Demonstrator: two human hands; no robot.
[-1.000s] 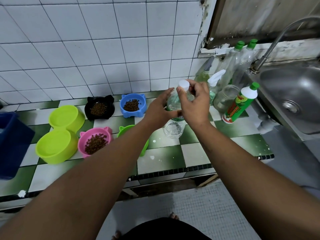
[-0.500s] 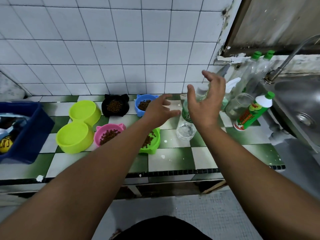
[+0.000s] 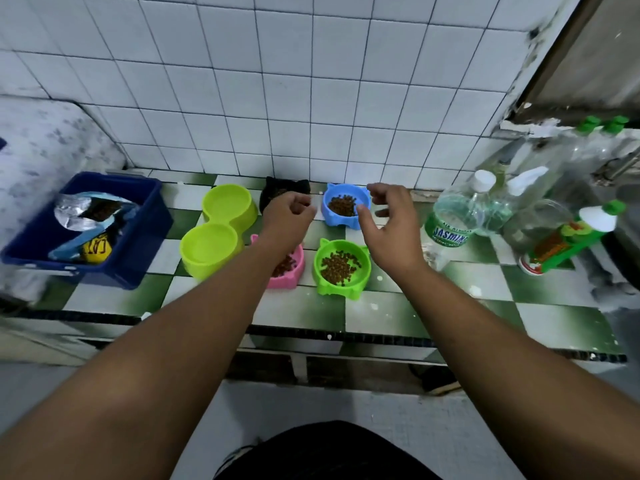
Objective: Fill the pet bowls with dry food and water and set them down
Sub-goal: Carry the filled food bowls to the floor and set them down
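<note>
1. Leaving the water bottle (image 3: pixel 446 233), both hands have swung left across the head view. A second ago they met at its white cap; now it stands alone and capped at centre right of the checked counter (image 3: pixel 381 306).
2. The right hand (image 3: pixel 388 230) hovers at the right rim of the blue bowl (image 3: pixel 337 221), thumb and fingers spread in an empty, released claw. Whether it touches the rim I cannot tell.
3. The left hand (image 3: pixel 287 216) hangs over the black bowl (image 3: pixel 277 188) at centre frame, fingers loosely curled and grasping nothing.
4. Judging by this, pouring looks finished, and lifting bowls to set them down comes next.
5. The blue bowl, the green bowl (image 3: pixel 332 289) and the pink bowl (image 3: pixel 284 280) are smooth moulded plastic with small ear tabs, and each shows brown, pebbly kibble.
6. The lime double bowl (image 3: pixel 207 268), left of centre, is glossy; whether it holds water cannot be told.
7. The bottle is thin clear plastic with a green label. At left, a blue bin (image 3: pixel 104 268) holds a crinkled foil food bag (image 3: pixel 86 211).
</note>
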